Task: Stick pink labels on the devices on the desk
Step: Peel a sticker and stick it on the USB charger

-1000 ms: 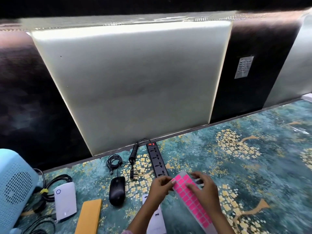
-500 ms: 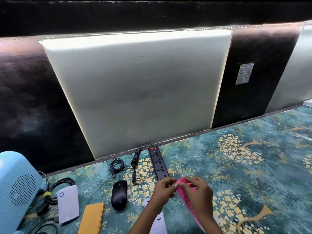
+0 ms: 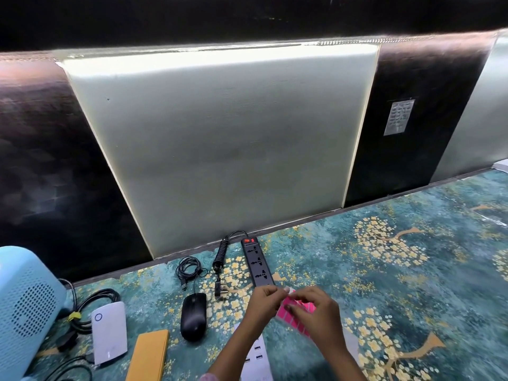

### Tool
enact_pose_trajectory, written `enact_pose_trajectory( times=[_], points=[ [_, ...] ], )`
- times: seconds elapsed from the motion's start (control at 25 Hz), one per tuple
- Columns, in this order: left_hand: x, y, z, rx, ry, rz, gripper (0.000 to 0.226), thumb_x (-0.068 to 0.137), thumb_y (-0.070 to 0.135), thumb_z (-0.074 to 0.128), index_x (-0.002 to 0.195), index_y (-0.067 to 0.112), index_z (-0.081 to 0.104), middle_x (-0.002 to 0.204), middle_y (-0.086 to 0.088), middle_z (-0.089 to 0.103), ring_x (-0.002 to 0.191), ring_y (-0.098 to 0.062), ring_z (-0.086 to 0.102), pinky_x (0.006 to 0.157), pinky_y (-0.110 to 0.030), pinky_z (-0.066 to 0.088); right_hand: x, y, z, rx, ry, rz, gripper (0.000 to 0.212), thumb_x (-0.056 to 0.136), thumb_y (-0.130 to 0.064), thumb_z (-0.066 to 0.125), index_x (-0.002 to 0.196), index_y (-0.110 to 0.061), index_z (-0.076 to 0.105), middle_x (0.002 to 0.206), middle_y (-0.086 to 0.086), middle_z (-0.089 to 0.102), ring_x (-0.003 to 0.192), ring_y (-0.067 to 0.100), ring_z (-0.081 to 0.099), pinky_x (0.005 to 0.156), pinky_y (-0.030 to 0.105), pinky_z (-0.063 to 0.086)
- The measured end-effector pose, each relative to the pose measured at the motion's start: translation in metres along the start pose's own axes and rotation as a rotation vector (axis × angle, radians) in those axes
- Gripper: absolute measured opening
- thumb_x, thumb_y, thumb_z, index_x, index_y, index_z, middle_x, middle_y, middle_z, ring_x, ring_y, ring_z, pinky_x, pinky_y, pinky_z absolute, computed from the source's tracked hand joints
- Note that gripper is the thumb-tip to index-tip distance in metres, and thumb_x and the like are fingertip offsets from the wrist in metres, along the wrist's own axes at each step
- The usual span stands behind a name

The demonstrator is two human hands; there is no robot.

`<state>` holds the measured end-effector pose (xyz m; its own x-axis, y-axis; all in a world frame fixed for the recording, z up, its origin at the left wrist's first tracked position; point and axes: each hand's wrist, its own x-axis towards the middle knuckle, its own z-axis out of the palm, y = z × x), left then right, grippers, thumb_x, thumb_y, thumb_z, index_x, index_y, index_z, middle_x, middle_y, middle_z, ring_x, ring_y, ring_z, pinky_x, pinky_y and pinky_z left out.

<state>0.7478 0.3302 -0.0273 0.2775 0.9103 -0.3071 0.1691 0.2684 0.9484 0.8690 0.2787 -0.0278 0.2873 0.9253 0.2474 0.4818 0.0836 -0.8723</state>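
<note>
A sheet of pink labels (image 3: 288, 314) is held between both hands over the teal patterned desk cover (image 3: 384, 284). My left hand (image 3: 262, 305) pinches its top left corner and my right hand (image 3: 316, 314) covers its right side, fingers curled on it. Just beyond the hands lies a black power strip (image 3: 257, 261) with a coiled cord (image 3: 221, 251). A black mouse (image 3: 193, 316) sits left of my hands. Below my left wrist lies a white USB hub (image 3: 257, 356), partly hidden. A white router-like box (image 3: 108, 335) and a yellow-orange case (image 3: 149, 354) lie further left.
A light blue perforated device (image 3: 24, 314) stands at the far left with black cables (image 3: 88, 306) beside it. The mouse's thin cable (image 3: 189, 268) is bundled near the padded wall panel (image 3: 233, 149), which rises directly behind the desk.
The view has tilted down slightly. My hands have closed together over the label sheet, so less of the pink sheet shows than a second ago.
</note>
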Motion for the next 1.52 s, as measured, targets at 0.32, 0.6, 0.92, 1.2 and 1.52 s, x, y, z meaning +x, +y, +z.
enact_pose_trajectory(
  times=[0.32, 0.6, 0.92, 1.2, 1.52],
  points=[
    [0.002, 0.009, -0.007, -0.047, 0.02, -0.191, 0.029, 0.082, 0.008, 0.058, 0.053, 0.013, 0.059, 0.034, 0.008, 0.052, 0.034, -0.005, 0.05, 0.046, -0.015, 0.042, 0.003, -0.002, -0.001, 0.0, -0.088, -0.007, 0.035, 0.065, -0.004, 0.077, 0.082, -0.034, 0.069, 0.081, -0.003, 0.065, 0.08, 0.01, 0.061, 0.072, 0.017, 0.048],
    [0.002, 0.014, -0.006, -0.142, 0.015, -0.349, 0.027, 0.08, 0.007, 0.055, 0.054, 0.01, 0.055, 0.036, 0.004, 0.046, 0.04, -0.012, 0.044, 0.053, -0.02, 0.039, 0.002, 0.006, -0.001, -0.055, -0.106, -0.108, 0.046, 0.065, -0.004, 0.077, 0.096, -0.037, 0.068, 0.081, -0.01, 0.06, 0.084, 0.009, 0.054, 0.071, 0.024, 0.048],
    [-0.001, 0.016, -0.008, -0.153, -0.012, -0.397, 0.024, 0.079, 0.014, 0.056, 0.056, 0.013, 0.052, 0.04, 0.005, 0.048, 0.038, -0.011, 0.047, 0.053, -0.02, 0.041, 0.002, 0.011, -0.001, -0.118, -0.093, -0.211, 0.035, 0.064, -0.014, 0.078, 0.092, -0.033, 0.068, 0.079, -0.012, 0.061, 0.078, 0.014, 0.059, 0.067, 0.037, 0.052],
    [-0.002, 0.018, -0.011, 0.063, -0.117, -0.284, 0.024, 0.087, 0.019, 0.052, 0.063, 0.017, 0.054, 0.052, 0.003, 0.048, 0.051, -0.011, 0.045, 0.057, -0.021, 0.041, 0.009, 0.005, -0.005, -0.021, -0.122, -0.156, 0.037, 0.065, -0.003, 0.076, 0.063, -0.038, 0.064, 0.089, -0.013, 0.058, 0.092, -0.003, 0.054, 0.078, 0.008, 0.041],
    [-0.001, 0.008, -0.024, 0.333, -0.406, -0.133, 0.029, 0.097, 0.023, 0.041, 0.068, 0.024, 0.047, 0.052, 0.016, 0.054, 0.046, 0.008, 0.05, 0.057, -0.018, 0.037, 0.023, 0.021, -0.02, 0.164, -0.548, 0.201, 0.022, 0.076, -0.004, 0.068, 0.065, -0.023, 0.063, 0.09, 0.006, 0.065, 0.085, 0.012, 0.06, 0.074, 0.017, 0.046]
  ],
)
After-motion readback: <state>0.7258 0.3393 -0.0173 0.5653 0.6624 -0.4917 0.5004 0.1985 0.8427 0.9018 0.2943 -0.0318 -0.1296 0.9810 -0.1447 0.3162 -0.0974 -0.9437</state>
